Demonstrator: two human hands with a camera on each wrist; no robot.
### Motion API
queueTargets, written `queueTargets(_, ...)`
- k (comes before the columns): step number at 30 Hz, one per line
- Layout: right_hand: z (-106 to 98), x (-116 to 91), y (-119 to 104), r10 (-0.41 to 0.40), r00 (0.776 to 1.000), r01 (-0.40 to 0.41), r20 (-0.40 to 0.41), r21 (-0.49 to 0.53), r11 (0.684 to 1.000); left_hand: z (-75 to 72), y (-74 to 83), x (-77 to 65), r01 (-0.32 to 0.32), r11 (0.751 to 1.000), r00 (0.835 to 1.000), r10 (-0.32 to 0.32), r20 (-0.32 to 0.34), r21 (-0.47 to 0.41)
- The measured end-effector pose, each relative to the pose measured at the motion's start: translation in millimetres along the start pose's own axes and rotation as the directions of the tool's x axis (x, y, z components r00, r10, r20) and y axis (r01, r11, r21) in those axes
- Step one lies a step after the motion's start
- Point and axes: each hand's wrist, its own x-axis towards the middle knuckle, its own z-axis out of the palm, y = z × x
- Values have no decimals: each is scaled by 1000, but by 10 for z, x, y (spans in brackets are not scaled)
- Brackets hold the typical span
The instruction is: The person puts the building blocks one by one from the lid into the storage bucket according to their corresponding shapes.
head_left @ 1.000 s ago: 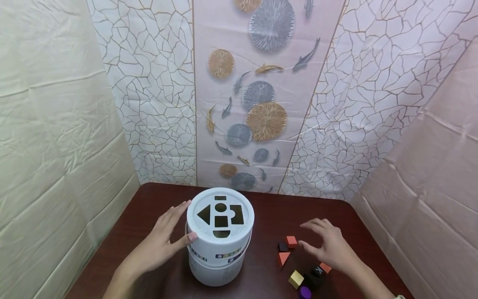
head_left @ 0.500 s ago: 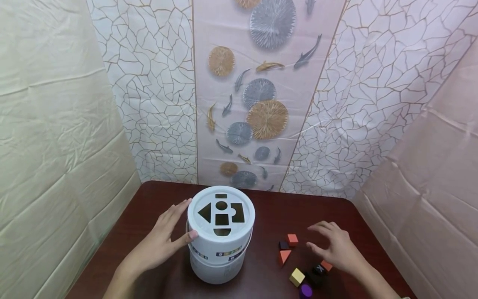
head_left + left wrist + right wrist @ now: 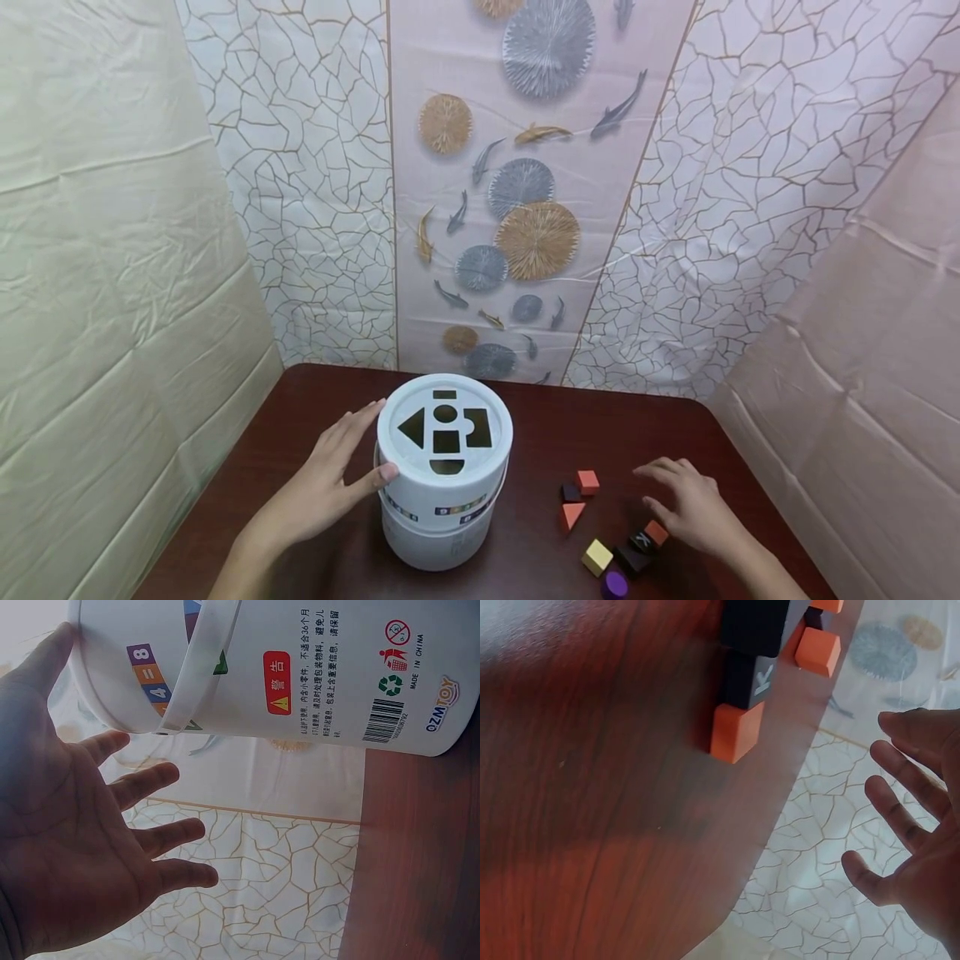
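A white bucket (image 3: 437, 546) stands upright with a white lid (image 3: 480, 464) cut with shaped holes. My left hand (image 3: 318, 487) is spread beside it, thumb and fingertips at the lid's rim; in the left wrist view the thumb tip meets the rim and the other fingers are extended. My right hand (image 3: 697, 512) hovers with spread fingers, holding nothing, over the table's right side. Nearest to it are an orange block (image 3: 656, 533) and a black block marked K (image 3: 642, 542). Another black block (image 3: 632, 560), a yellow cube (image 3: 597, 557) and a purple cylinder (image 3: 615, 585) lie close by.
Farther back lie an orange cube (image 3: 588, 482), a small black block (image 3: 571, 492) and an orange triangle (image 3: 572, 515), between bucket and right hand. The dark red table (image 3: 540, 433) is bordered by patterned cloth (image 3: 480, 317) behind and plain cloth at both sides.
My right hand has moved to the right and slightly down, uncovering more of the orange and black blocks beside it. My left hand and the bucket stay in place.
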Motion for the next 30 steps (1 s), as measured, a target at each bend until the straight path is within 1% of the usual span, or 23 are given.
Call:
queueTargets(11,64,-100,73,46,998,-47,40,10,999,-5,10,0,-3,1000,1000,3,-3,2)
queueTargets(14,76,-110,91,50,996,-52,69,24,998,-10,11,2,1,1000,1000,-1,-1,2)
queueTargets(16,76,-121,96,50,993,-55,107,45,997,-13,12,3,5,1000,1000,-5,0,4)
queueTargets(19,75,-137,99,38,982,-55,185,86,995,-13,10,4,14,1000,1000,-14,5,4)
queueTargets(23,89,-160,118,5,958,-53,288,158,986,-8,1,-1,32,999,999,-32,10,-2)
queueTargets(26,117,-184,144,-26,943,-41,333,193,980,-2,-6,-3,35,999,999,-35,9,-6)
queueTargets(30,166,-208,184,-58,932,-17,357,205,979,4,3,-6,40,999,999,-40,16,-8)
